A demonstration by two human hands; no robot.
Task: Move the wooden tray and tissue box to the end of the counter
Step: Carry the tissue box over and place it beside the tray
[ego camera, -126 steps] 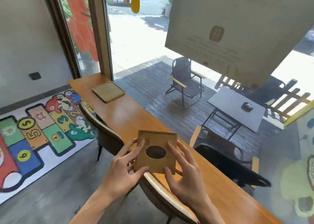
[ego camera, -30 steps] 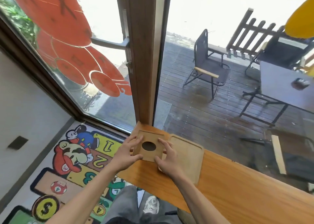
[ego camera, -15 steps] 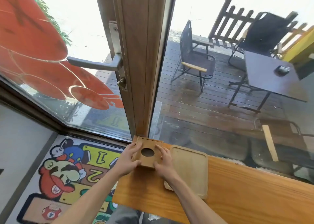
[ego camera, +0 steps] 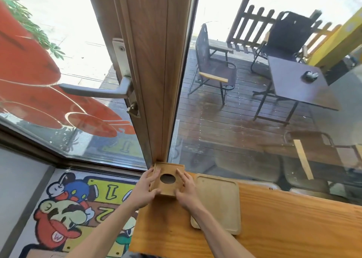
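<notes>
As the head view shows it, looking down at the far end of the tabletop:

Tissue box: the wooden tissue box (ego camera: 168, 179) has a round dark hole in its top face. It sits at the very end of the tabletop, in the corner, and its far edge is close to the foot of the wooden door post (ego camera: 156, 71); I cannot tell if they touch.

Left hand: the left hand (ego camera: 146, 189) is closed on the left side of the tissue box, the thumb lies on the top face near the hole and the fingers wrap the near left corner.

Right hand: the right hand (ego camera: 186, 189) is closed on the right side of the same box, the fingers lie along its right edge and the thumb is at the near side.

Wooden tray: the wooden tray (ego camera: 218, 203) is flat, pale, with a low rim and rounded corners. It lies on the tabletop just beside the tissue box, on its right. The right forearm crosses over its left edge.

Tabletop: the tabletop (ego camera: 293, 228) is orange-brown wood and runs along the window glass to the right.

Floor: the play mat (ego camera: 68, 208) with cartoon figures and numbers lies on the floor to the left, below the end of the tabletop.

Door: the metal lever handle (ego camera: 98, 90) points to the left from the door post.
</notes>
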